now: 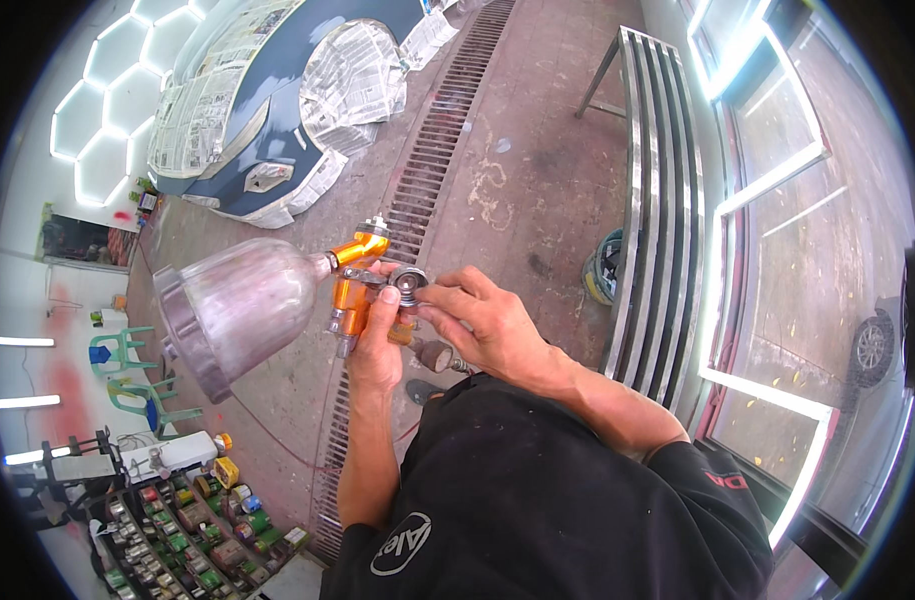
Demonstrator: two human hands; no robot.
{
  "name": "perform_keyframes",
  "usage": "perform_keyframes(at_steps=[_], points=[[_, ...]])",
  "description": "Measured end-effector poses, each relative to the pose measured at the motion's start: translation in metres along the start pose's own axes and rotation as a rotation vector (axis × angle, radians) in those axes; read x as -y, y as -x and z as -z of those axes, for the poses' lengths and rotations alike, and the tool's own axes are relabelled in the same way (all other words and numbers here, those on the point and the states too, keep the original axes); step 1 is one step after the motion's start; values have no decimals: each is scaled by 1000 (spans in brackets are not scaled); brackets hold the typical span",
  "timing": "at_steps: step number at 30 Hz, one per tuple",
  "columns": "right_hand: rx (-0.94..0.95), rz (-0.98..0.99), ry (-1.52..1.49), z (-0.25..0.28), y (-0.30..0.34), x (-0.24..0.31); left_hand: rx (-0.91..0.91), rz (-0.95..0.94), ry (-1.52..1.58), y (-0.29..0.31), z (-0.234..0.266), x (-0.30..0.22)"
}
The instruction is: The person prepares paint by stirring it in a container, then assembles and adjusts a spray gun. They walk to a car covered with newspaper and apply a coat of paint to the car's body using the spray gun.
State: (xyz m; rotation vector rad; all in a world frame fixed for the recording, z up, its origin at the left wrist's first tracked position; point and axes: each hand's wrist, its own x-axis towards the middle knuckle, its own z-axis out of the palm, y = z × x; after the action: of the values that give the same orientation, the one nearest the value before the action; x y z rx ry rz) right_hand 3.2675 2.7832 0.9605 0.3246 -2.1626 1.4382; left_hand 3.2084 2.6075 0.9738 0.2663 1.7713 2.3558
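My left hand (377, 345) is wrapped round the orange metal body of a spray gun (350, 300). The gun's large translucent paint cup (242, 310), stained greyish pink, points off to the left on its side. A round dark metal ring (407, 282), which looks like an air cap, sits at the gun beside my left thumb. The fingertips of my right hand (492, 325) are closed on the ring's right edge. Whether the ring is fixed to the gun or apart from it, I cannot tell. A gauge-like round fitting (435, 355) hangs below my hands.
A car (277, 120) partly masked with newspaper stands ahead at left. A floor drain grate (442, 130) runs along the floor. To the right are a slatted metal bench (662, 200) and a bucket (602, 265). Racks of paint cans (192, 525) and green chairs (137, 375) are at left.
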Motion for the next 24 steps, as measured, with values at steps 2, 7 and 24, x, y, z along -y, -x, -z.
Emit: perform_keyframes(at_steps=[2, 7, 24], points=[[97, -27, 90, 2, -5, 9, 7, -12, -26, 0, -4, -1], [123, -88, 121, -7, -6, 12, 29, 9, -25, -1, 3, 7], [146, -175, -38, -14, -2, 10, 54, -9, -21, 8, 9, 12]])
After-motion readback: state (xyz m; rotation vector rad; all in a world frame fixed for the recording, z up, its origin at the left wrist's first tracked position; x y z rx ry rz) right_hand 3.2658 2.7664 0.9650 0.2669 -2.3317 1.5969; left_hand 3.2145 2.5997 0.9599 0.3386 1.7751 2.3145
